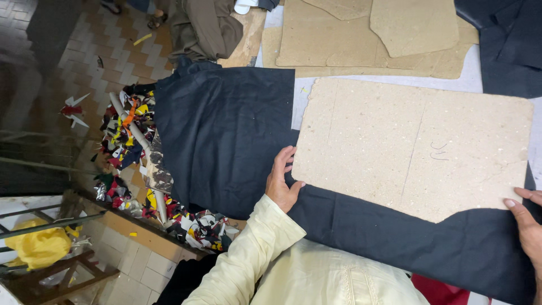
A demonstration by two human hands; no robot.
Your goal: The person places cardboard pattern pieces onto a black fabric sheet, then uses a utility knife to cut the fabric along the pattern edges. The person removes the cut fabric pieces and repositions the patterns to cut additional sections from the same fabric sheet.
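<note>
A large tan cardboard pattern piece (pixel 412 147) lies on dark navy fabric (pixel 226 130) spread over the table. My left hand (pixel 282 181), in a cream sleeve, rests on the fabric with its fingers touching the pattern's lower left corner. At the frame's right edge, my right hand (pixel 528 223) lies flat on the fabric by the pattern's lower right corner, fingers apart. Neither hand grips anything.
More tan cardboard patterns (pixel 367 34) lie at the back of the table, with more dark cloth (pixel 508 45) at the top right. A heap of colourful fabric scraps (pixel 141 164) covers the floor left of the table. A yellow bag (pixel 36 245) sits lower left.
</note>
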